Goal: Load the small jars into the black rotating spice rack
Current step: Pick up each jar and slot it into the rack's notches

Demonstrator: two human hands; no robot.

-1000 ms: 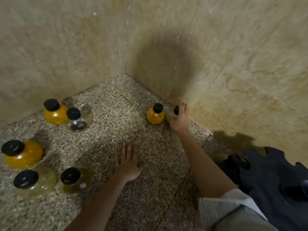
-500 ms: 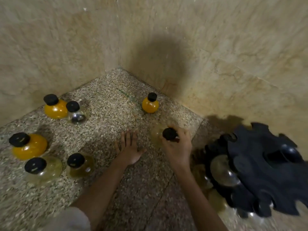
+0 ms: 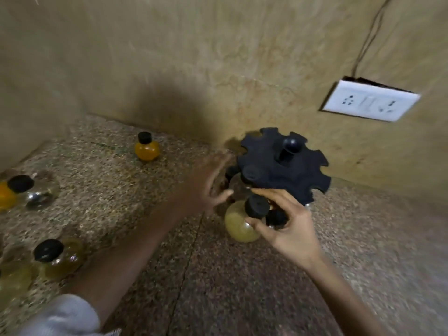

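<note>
Kid: Jar where?
Helper: Round yellowish glass jar with black cap (image 3: 242, 223) sits in right hand (image 3: 288, 229), fingers pinching its neck, near black notched spice rack (image 3: 283, 166).
Kid: Slippery?
Helper: Probably smooth, breakable. Left hand (image 3: 206, 183) looks spread, blurry.

Left hand (image 3: 206, 183): bare, with no ring, band or glove visible; its outline was blurred.
Left forearm (image 3: 135, 248): bare from the wrist down to the cuff.
Left sleeve (image 3: 65, 316): pale grey-white cloth, soft and bunched at the cuff, ending partway up the forearm; at its lower right edge a narrow strip of finely striped fabric showed.
Right hand (image 3: 288, 229): bare, without ring, watch or glove; short, unpainted nails could be made out on the fingers (image 3: 264, 192).
Right forearm (image 3: 339, 292): bare to the frame's lower edge, with no sleeve in view.
</note>
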